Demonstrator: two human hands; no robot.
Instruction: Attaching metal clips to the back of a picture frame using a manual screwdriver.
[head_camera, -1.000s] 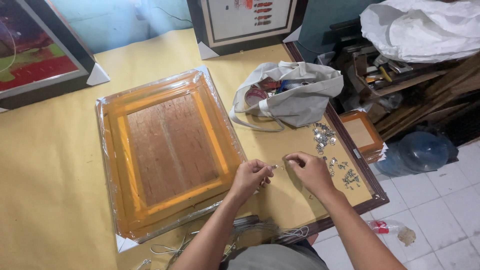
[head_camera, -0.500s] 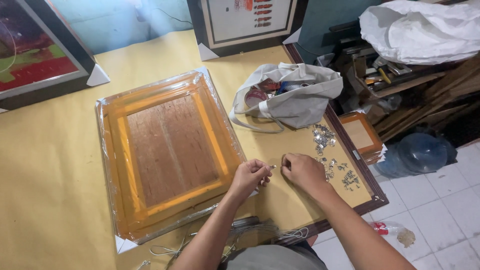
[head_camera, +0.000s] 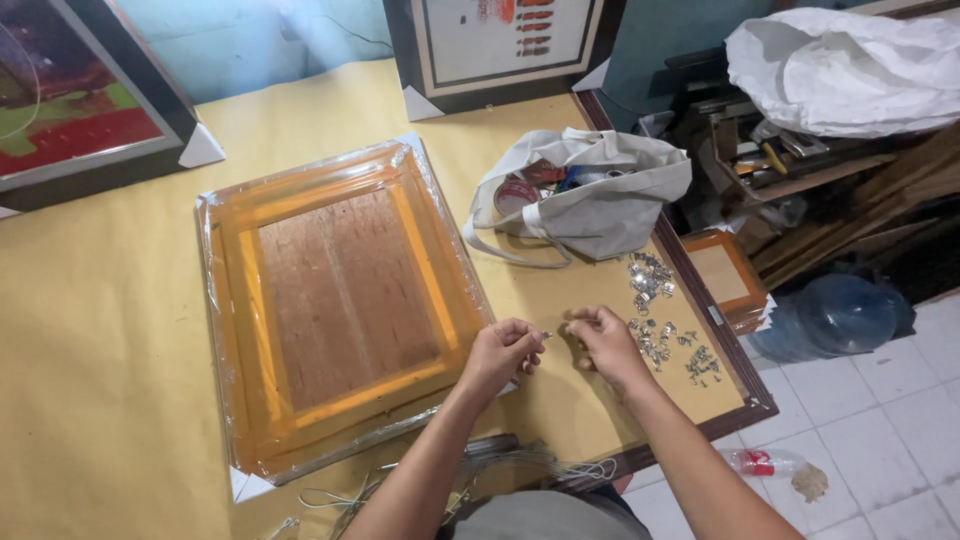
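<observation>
1. The person's left hand (head_camera: 503, 352) and right hand (head_camera: 603, 340) sit close together over the yellow table (head_camera: 100, 330), near its right edge.
2. A tiny metal piece (head_camera: 547, 336) shows between the two hands. The left hand's fingertips pinch it.
3. The right hand is curled, with its fingers bent toward the same little piece. It may be touching it, but the piece is too small to tell for sure.
4. Just right of the right hand lie small heaps of shiny metal clips (head_camera: 665, 340), spread on the table.
5. Left of the hands lies a big picture frame (head_camera: 340, 300), face down and wrapped in clear plastic. Its brown back board faces up. The left hand is just beside its near right corner.
6. Farther away, a white cloth bag (head_camera: 590, 200) lies open on the table.
7. Thin wire (head_camera: 520, 465) lies coiled at the near edge, close to the person's body.
</observation>
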